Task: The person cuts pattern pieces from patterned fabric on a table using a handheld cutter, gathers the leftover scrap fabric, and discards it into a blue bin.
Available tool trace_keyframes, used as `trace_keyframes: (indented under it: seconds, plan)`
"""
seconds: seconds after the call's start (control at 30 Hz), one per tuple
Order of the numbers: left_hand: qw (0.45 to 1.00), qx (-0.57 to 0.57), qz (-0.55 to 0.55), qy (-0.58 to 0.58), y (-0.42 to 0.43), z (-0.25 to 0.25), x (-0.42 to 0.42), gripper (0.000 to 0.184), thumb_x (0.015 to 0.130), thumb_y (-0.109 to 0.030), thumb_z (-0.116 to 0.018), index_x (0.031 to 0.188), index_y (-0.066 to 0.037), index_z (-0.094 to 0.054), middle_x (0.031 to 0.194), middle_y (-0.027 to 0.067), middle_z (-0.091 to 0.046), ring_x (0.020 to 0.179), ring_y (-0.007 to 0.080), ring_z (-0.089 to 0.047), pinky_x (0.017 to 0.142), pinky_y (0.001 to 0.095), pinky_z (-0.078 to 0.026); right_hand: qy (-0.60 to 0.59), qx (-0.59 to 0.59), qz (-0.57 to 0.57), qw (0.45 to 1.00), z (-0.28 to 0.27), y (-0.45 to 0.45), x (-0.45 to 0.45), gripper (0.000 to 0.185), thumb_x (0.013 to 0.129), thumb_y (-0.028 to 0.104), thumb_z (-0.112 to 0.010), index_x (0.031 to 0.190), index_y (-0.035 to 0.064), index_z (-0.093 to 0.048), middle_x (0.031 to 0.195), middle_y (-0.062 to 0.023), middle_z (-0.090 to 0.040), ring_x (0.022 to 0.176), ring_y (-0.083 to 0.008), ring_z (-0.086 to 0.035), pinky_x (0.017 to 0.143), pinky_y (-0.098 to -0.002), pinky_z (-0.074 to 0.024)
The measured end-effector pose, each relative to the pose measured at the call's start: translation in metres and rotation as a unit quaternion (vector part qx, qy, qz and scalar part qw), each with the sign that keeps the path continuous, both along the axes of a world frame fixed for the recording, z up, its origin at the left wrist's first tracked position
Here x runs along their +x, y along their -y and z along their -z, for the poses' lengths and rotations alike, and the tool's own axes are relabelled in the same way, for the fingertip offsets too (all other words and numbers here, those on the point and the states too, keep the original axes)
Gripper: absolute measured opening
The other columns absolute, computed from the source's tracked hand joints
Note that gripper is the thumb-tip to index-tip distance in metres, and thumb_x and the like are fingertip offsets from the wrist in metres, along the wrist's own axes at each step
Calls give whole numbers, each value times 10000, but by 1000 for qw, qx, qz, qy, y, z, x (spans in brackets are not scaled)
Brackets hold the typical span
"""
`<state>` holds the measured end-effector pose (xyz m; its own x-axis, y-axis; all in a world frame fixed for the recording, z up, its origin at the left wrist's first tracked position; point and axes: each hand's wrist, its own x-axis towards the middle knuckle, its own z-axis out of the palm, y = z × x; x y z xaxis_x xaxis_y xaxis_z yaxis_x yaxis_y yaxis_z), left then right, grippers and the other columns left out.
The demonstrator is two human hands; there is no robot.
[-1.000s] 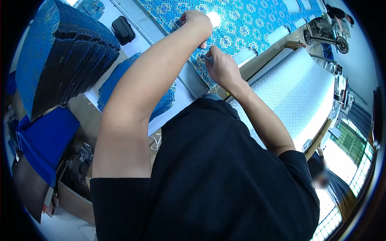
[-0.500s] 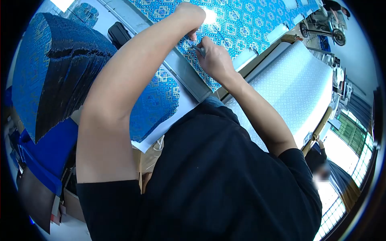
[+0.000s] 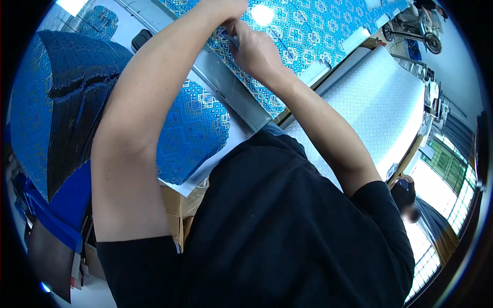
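Note:
My right hand (image 3: 257,54) is closed around a small, thin grey tool (image 3: 232,39), mostly hidden by the fingers; its kind I cannot make out. The hand is over a blue sheet (image 3: 308,43) with a white and gold geometric pattern. Just above, my left hand (image 3: 233,9) is bent at the wrist near the top edge of the view, close to the right hand's fingertips. Its fingers are hidden behind the wrist and hand. A long grey metal bar (image 3: 231,82) runs along the sheet's near-left edge, below both hands.
A thick stack of blue patterned sheets (image 3: 77,61) stands at left, above a blue plastic bin (image 3: 56,215). More blue patterned material (image 3: 192,133) lies on white paper below the bar. A pale patterned roll (image 3: 359,102) is at right. Another person (image 3: 405,197) is at far right.
Both hands have moved up and to the left in view, the left one now partly cut off by the top edge. The right hand keeps hold of the grey tool.

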<state>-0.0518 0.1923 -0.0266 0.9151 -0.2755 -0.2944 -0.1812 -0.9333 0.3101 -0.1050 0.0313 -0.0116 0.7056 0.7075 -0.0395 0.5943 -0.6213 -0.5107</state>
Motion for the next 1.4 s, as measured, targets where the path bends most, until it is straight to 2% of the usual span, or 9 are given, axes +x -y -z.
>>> trace_keyframes:
  seconds: [0.23,0.4,0.6,0.77,0.83,1.0,1.27,1.33,1.4]
  plan:
    - [999,-42,-21,-8,-13,0,-2,329,691,-271,-915,783,-79,-664,782,103,-708,730,271,-678,646,388,-530,29,40,2,999,20,-11,8,320,893,99,-708,1164,60,-542,912,-250,-717,825,-473,-684,714,-565,-541]
    - [990,-128,-59,1,-18,8,-19,324,698,-260,-905,755,-82,-641,747,96,-696,691,260,-665,618,381,-516,-56,122,26,991,17,31,-4,292,929,132,-728,1194,87,-615,886,-190,-740,785,-389,-740,676,-461,-575]
    - [948,-247,-158,121,-21,50,-53,185,1004,-164,-606,1069,-66,-748,1014,139,-746,868,301,-704,778,435,-547,54,193,-22,979,50,127,-2,314,941,72,-697,1244,109,-622,1199,-173,-708,1024,-343,-716,810,-421,-587]
    - [941,-193,-229,160,7,30,-100,216,945,-74,-634,1126,-93,-751,1182,144,-643,1176,348,-573,987,450,-491,-112,42,92,989,20,161,25,428,932,140,-714,1327,107,-552,1244,-164,-685,1163,-369,-662,953,-431,-562]
    - [933,-171,-265,172,30,26,-115,280,933,-92,-656,1205,-98,-723,1275,137,-598,1224,349,-542,1039,448,-472,88,65,-10,994,35,168,51,464,967,185,-682,1394,148,-504,1317,-203,-649,1183,-441,-636,945,-484,-557]
    - [922,-65,-333,188,77,18,-121,455,915,-157,-700,1349,-44,-626,1417,180,-514,1314,380,-474,1103,490,-415,69,82,14,994,42,171,122,472,959,165,-664,1398,155,-491,1212,-224,-666,1016,-431,-676,849,-499,-558]
    - [841,17,-515,163,119,6,-80,534,831,-370,-806,1216,-30,-659,1300,196,-531,1258,381,-471,1069,508,-405,69,112,-18,991,36,199,216,461,953,130,-639,1389,136,-490,1172,-215,-664,992,-415,-675,815,-512,-553]
    - [812,19,-577,86,123,-6,-65,593,793,-400,-831,1202,-12,-646,1239,197,-578,1212,389,-509,1048,492,-428,135,118,-24,984,67,196,237,456,964,119,-606,1400,90,-475,1317,-261,-594,1198,-434,-605,923,-506,-542]
    - [770,-128,-617,99,126,0,-65,646,788,-425,-838,1178,35,-608,1133,212,-645,1079,353,-619,956,443,-497,103,75,6,992,62,183,243,460,972,105,-580,1416,76,-464,1393,-280,-553,1317,-451,-532,1037,-491,-501]
